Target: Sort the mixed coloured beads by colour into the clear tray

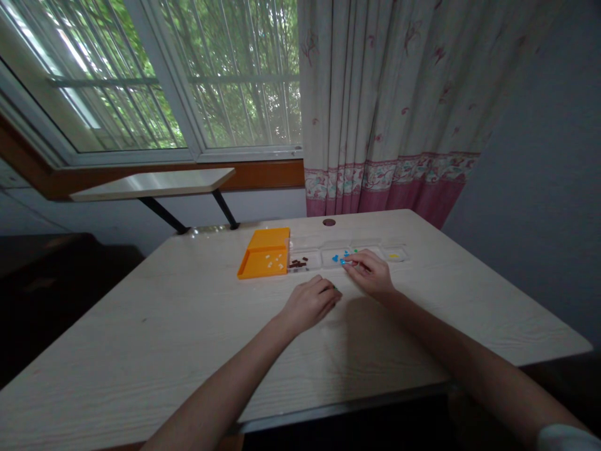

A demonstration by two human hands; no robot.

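Observation:
My right hand (pixel 370 272) reaches over a clear tray (pixel 323 258), its thumb and forefinger pinched at a small blue piece (pixel 344 262). More blue pieces (pixel 335 258) lie in that compartment, with a bit of green by the fingers. My left hand (pixel 313 302) rests low over the table in front of the tray, fingers curled together; a tiny green bit shows at its fingertips, too small to name. Dark brown pieces (pixel 298 263) sit in the tray's left compartment. A yellow piece (pixel 393 255) lies in the right one.
Left of the clear tray stands an orange case (pixel 263 263) holding several small white pieces (pixel 275 260). A raised shelf (pixel 154 183) on black legs is at the table's back left. Behind are a window and a curtain (pixel 375 125). The table (pixel 188 326) has a round hole at the back.

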